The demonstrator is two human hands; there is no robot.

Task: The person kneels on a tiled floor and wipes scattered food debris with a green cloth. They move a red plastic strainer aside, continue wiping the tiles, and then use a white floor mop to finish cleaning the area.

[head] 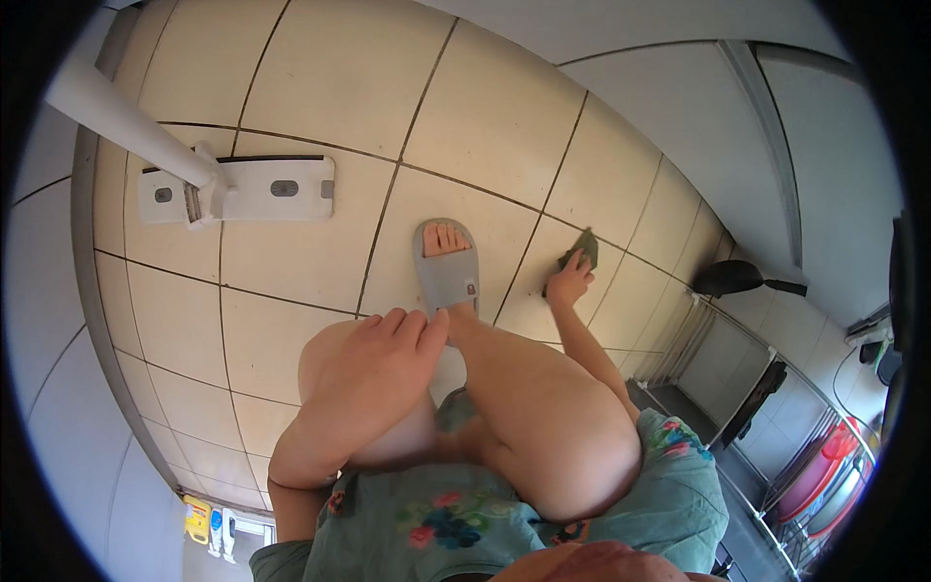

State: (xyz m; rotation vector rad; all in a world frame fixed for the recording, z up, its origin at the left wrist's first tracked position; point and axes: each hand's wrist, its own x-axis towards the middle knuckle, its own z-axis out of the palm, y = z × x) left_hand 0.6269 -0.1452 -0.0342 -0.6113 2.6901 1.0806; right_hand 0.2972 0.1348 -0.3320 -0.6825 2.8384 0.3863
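Observation:
My right hand (570, 282) is down at the tiled floor (473, 109), right of my sandalled foot, with its fingers on a dark green cloth (586, 249). Part of the cloth is hidden under the hand. My left hand (389, 349) rests on my bare knee, empty, its fingers close together and slightly bent. A grey slide sandal (445, 273) is on the foot between the two hands. To the left a white flat mop head (276, 188) lies flat on the tiles, joined to a thick white pole (131, 124).
White cabinet fronts (691, 109) run along the upper right. A black frying pan (729, 278) is beside a metal rack (771, 356) holding basins (814, 480) at the right. Yellow and white bottles (196, 519) stand at the lower left, near a white wall (44, 291).

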